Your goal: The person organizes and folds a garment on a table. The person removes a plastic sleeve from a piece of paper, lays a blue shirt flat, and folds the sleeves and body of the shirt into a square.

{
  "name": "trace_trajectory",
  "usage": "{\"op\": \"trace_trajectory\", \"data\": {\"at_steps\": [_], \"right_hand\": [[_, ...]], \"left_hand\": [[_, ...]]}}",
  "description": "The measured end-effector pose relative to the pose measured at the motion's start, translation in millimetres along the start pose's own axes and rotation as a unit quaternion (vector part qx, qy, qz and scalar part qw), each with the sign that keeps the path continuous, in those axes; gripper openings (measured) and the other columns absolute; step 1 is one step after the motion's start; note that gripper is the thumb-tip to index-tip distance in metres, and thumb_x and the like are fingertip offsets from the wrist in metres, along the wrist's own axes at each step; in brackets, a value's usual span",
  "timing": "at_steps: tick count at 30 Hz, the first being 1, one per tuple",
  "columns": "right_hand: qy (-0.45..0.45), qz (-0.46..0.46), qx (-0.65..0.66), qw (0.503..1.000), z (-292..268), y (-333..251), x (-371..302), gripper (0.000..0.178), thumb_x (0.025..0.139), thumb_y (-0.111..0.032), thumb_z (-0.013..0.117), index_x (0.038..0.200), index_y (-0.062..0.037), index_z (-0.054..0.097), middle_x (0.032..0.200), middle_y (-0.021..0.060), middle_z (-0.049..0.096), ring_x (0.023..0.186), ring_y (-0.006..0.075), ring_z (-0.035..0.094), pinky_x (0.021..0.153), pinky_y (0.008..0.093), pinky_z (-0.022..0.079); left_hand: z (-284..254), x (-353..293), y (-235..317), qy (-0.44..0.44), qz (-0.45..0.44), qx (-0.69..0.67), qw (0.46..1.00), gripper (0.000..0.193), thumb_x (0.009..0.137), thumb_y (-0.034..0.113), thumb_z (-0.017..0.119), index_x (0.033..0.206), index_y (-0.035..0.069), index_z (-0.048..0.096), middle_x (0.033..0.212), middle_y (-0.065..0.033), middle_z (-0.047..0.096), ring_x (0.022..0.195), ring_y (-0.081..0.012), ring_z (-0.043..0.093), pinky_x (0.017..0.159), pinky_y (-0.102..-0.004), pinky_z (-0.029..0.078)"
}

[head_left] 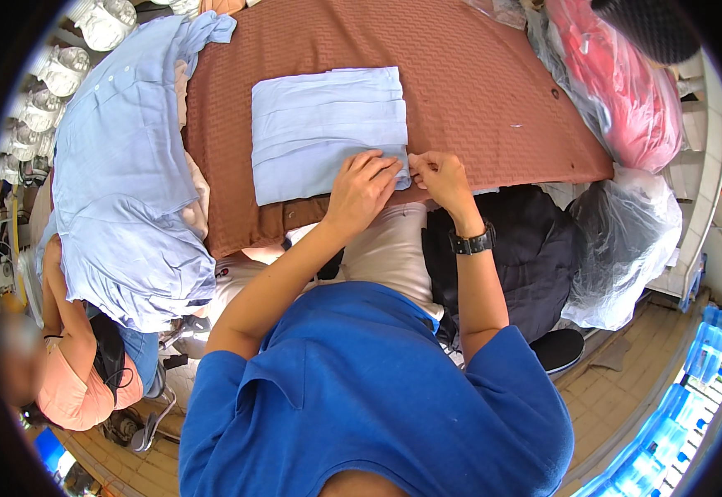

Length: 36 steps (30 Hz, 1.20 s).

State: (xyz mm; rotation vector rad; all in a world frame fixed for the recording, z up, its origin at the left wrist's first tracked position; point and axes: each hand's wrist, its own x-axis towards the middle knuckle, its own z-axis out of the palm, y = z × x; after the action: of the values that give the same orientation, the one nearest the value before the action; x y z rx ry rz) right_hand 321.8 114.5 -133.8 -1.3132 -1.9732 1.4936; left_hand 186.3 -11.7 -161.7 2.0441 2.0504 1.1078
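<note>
A light blue cloth (328, 124), folded into a rectangle with creases running across it, lies flat on the brown table cover (477, 99). My left hand (364, 189) rests on its near right part, fingers slightly bent and lying over the fabric. At the near right corner, my right hand (444, 178) is closed, thumb and forefinger pinching the cloth's edge. A black band circles my right wrist. Whether the cloth is a garment cannot be told from its folded shape.
Light blue shirts (129, 141) are heaped along the table's left side, with another person (79, 356) beside them. Plastic-wrapped red bundles (618, 83) line the right edge. Below stand a black bundle (510, 257) and a clear plastic bag (626, 248).
</note>
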Motion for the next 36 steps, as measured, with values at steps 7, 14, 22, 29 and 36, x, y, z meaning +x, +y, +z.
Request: {"op": "trace_trajectory", "data": {"at_steps": [7,14,22,29,36], "right_hand": [[0.011,-0.089,-0.035,0.995,4,10,3,0.023,0.086,-0.020,0.071,0.084,0.0033,0.072,0.069,0.0113,0.070,0.061,0.0166,0.064,0.060,0.0303,0.051],[0.003,-0.015,-0.018,1.000,-8,1,-8,0.022,0.084,-0.019,0.073,0.087,0.0027,0.071,0.076,0.0152,0.071,0.067,0.0212,0.068,0.063,0.0332,0.053],[0.033,-0.074,-0.124,0.989,10,4,-14,0.024,0.080,-0.016,0.075,0.090,0.0036,0.066,0.079,0.0168,0.069,0.075,0.0300,0.067,0.070,0.0391,0.052],[0.142,-0.347,-0.172,0.911,33,-48,7,0.040,0.091,-0.016,0.063,0.127,0.0001,0.054,0.135,0.0237,0.049,0.122,0.0392,0.049,0.098,0.0478,0.042],[0.107,-0.359,-0.336,0.864,80,-11,62,0.056,0.100,-0.040,0.048,0.140,-0.0018,0.045,0.150,0.0190,0.038,0.140,0.0393,0.031,0.113,0.0551,0.027]], "left_hand": [[10,-9,19,0.023,0.017,0.047,0.998,0.036,0.085,0.015,0.067,0.119,0.004,0.064,0.128,-0.0106,0.058,0.129,-0.0314,0.046,0.106,-0.0488,0.037],[-35,2,11,0.019,-0.017,0.069,0.997,0.054,0.089,0.032,0.064,0.138,0.011,0.053,0.150,-0.0112,0.040,0.142,-0.0408,0.027,0.113,-0.0594,0.023],[-36,23,-5,-0.022,-0.063,0.164,0.984,0.051,0.097,0.035,0.055,0.142,0.012,0.049,0.157,-0.0084,0.031,0.146,-0.0417,0.018,0.114,-0.0639,0.016],[-79,32,-56,0.104,-0.090,0.072,0.988,0.041,0.100,0.024,0.050,0.139,0.011,0.051,0.151,-0.0090,0.041,0.143,-0.0326,0.031,0.116,-0.0538,0.022],[-94,1,-116,-0.038,-0.101,0.242,0.964,0.048,0.100,0.036,0.049,0.141,0.012,0.050,0.154,-0.0098,0.036,0.146,-0.0334,0.023,0.117,-0.0523,0.020]]}}
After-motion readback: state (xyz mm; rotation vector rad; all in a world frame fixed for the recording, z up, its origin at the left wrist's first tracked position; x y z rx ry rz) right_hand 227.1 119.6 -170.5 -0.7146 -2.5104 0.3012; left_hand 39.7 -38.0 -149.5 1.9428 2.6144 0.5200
